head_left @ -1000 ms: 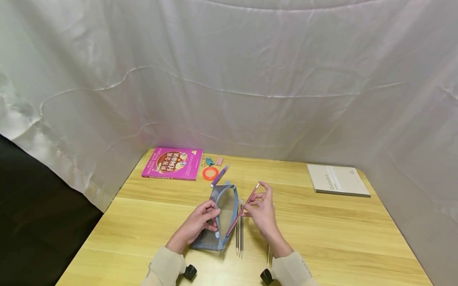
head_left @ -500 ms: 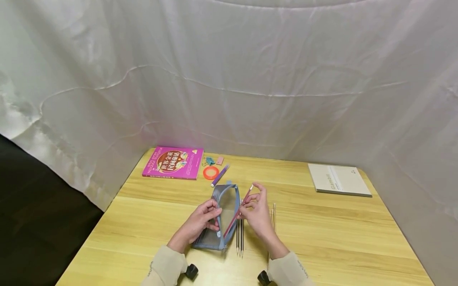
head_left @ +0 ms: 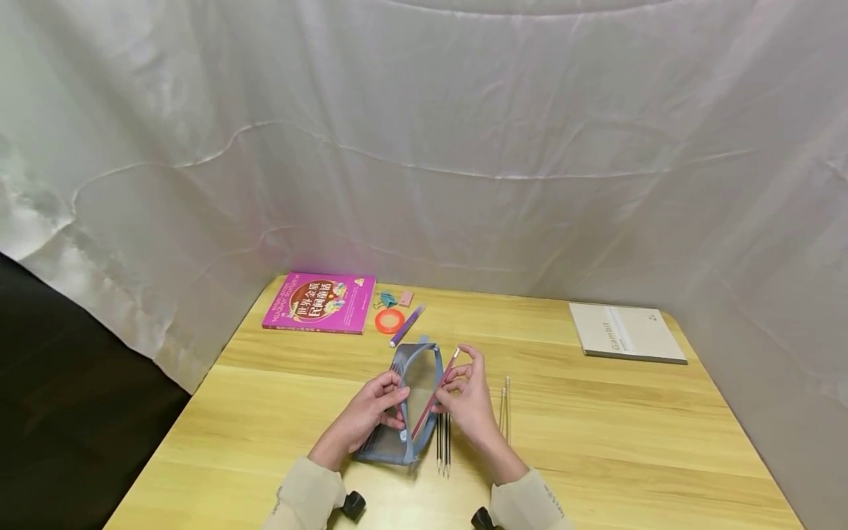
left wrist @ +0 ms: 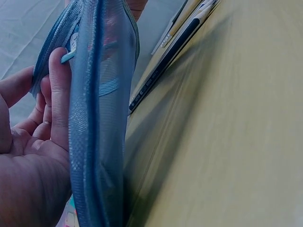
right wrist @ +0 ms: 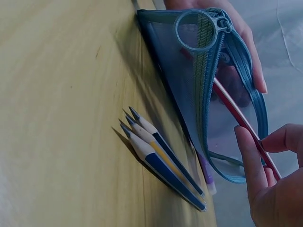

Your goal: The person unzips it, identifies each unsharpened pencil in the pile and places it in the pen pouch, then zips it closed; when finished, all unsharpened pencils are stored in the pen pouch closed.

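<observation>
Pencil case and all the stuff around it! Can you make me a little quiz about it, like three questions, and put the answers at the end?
1. Multiple choice: which hand pinches the red pencil?
A) left
B) right
C) neither

2. True or false: the pencil case is zipped all the way shut.

3. Look and find: in the head view, what round thing lies between the pink book and the purple pen?

Key:
1. B, the right hand.
2. False, its mouth is wide open.
3. The orange ring.
</observation>
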Available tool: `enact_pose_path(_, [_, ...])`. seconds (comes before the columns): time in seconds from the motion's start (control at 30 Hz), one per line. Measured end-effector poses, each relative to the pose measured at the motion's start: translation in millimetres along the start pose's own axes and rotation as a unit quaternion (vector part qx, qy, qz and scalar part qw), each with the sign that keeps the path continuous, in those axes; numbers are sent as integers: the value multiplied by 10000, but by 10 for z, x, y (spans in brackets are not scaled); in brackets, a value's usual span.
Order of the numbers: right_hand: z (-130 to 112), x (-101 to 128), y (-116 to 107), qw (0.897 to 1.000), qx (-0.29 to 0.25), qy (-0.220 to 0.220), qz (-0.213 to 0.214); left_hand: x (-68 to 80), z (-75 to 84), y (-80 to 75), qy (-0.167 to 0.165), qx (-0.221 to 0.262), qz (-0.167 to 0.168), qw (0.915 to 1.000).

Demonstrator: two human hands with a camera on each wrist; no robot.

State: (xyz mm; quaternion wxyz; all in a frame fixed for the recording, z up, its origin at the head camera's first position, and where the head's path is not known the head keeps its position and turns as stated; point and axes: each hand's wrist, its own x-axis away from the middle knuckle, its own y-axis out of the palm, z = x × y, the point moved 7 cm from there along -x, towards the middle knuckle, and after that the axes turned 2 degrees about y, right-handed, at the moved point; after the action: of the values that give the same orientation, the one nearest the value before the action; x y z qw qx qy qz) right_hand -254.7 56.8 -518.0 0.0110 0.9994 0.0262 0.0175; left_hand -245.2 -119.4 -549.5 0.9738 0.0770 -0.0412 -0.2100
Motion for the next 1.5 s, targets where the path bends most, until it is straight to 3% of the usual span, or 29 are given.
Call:
enact_pose_path(0.5, [47, 38, 92, 9991, 3, 180, -377, 10, 4, 8, -41, 2, -22, 10000])
enact_pose_path(1.5, [131, 57, 163, 9968, 11, 503, -616, 32, 0, 39, 85, -125, -111, 9998])
